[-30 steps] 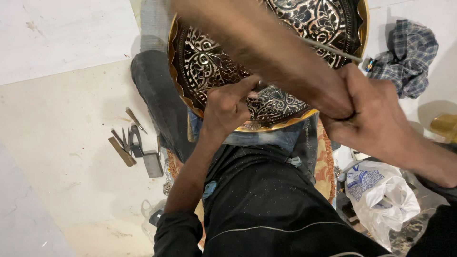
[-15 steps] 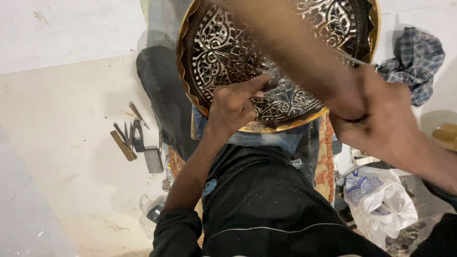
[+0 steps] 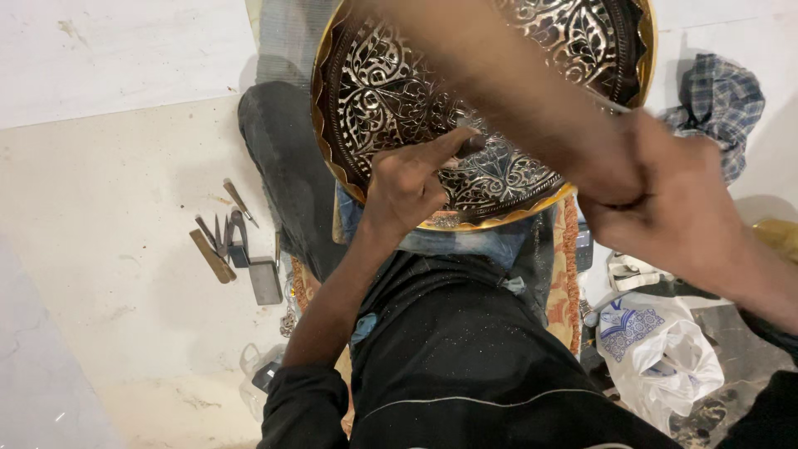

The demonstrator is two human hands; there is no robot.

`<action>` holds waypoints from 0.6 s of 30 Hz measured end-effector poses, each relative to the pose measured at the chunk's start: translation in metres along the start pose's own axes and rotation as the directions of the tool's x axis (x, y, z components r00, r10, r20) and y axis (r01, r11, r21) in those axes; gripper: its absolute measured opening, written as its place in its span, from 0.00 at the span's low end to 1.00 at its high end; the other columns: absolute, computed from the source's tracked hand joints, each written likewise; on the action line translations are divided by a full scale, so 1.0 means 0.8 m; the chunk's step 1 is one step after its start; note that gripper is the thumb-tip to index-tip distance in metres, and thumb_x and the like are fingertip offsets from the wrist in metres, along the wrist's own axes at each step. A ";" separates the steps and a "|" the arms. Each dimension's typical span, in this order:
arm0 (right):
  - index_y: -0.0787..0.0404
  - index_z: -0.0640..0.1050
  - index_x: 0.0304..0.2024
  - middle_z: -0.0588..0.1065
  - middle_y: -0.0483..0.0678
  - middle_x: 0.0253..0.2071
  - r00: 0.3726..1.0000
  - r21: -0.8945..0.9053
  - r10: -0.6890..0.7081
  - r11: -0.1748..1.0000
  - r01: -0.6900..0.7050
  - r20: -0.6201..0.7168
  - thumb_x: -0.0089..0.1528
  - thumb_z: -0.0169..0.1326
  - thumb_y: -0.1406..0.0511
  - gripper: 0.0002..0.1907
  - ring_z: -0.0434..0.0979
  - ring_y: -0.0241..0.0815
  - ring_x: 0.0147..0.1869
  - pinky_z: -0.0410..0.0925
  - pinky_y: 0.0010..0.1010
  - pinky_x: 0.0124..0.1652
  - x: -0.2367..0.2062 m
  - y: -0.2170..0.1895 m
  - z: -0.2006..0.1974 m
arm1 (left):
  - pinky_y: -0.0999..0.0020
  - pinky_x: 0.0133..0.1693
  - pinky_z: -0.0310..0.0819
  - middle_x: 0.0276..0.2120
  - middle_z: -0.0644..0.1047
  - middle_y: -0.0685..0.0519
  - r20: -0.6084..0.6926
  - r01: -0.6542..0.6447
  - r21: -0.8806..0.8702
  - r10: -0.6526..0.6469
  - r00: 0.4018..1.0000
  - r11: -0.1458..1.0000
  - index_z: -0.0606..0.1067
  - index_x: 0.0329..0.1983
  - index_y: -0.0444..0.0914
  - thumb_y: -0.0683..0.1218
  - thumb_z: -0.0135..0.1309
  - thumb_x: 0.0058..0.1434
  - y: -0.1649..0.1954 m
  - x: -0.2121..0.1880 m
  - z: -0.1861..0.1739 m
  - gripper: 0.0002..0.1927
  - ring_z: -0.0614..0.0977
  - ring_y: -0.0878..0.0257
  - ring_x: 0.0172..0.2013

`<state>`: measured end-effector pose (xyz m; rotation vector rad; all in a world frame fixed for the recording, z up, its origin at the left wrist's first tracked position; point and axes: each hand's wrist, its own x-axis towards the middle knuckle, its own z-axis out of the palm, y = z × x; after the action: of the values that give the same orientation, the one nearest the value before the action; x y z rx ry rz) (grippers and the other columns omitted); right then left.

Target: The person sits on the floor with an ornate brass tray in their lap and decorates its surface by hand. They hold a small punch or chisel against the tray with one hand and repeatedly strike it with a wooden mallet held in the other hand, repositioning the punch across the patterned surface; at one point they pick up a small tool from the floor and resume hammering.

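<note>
Right hand [image 3: 682, 208] blurred, perhaps gripping a tool; tray [image 3: 391, 91] partly hidden

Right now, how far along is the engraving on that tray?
Done: leaf pattern covers most of the round brass tray. In hand: left hand presses a tool near the centre; right hand is raised, blurred, contents unclear. Left: cannot tell; spare chisels lie on the floor.

1. Bright, even indoor light falls from above, and the pale floor [image 3: 125, 291] looks almost washed out.
2. Glints speckle the engraved brass tray [image 3: 391, 91] toward 12 o'clock.
3. The right hand [image 3: 665, 208] at 3 o'clock is motion-blurred and too close to be sharp.
4. Soft shadows pool at 5 o'clock.
</note>
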<state>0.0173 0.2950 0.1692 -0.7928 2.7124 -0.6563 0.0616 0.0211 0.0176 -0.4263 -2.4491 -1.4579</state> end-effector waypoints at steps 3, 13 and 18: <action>0.66 0.72 0.38 0.73 0.52 0.19 0.970 -0.348 0.111 0.937 -0.030 0.215 0.50 0.64 0.68 0.17 0.71 0.45 0.15 0.65 0.37 0.21 0.006 -0.007 -0.003 | 0.66 0.36 0.85 0.46 0.84 0.45 -0.038 -0.018 0.027 0.019 0.999 0.999 0.77 0.60 0.41 0.30 0.47 0.52 -0.005 -0.007 0.004 0.32 0.87 0.60 0.32; 0.66 0.71 0.42 0.73 0.54 0.20 0.981 -0.240 0.088 0.970 -0.044 0.176 0.50 0.59 0.67 0.19 0.73 0.48 0.18 0.66 0.40 0.21 0.023 -0.015 -0.010 | 0.63 0.21 0.74 0.24 0.82 0.51 0.086 0.106 0.067 -0.112 0.990 0.992 0.81 0.57 0.37 0.29 0.50 0.55 -0.015 -0.006 0.006 0.27 0.77 0.61 0.14; 0.71 0.68 0.43 0.70 0.58 0.20 0.999 -0.165 -0.020 0.986 0.027 0.044 0.43 0.61 0.66 0.28 0.73 0.54 0.23 0.69 0.41 0.26 0.019 -0.013 0.001 | 0.65 0.30 0.80 0.40 0.84 0.47 -0.036 -0.005 -0.011 0.005 0.999 1.000 0.76 0.58 0.41 0.30 0.48 0.54 -0.008 -0.006 -0.001 0.28 0.85 0.61 0.28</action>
<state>0.0096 0.2783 0.1720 -0.8684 2.7492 -0.4174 0.0640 0.0169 0.0111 -0.4046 -2.4117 -1.4648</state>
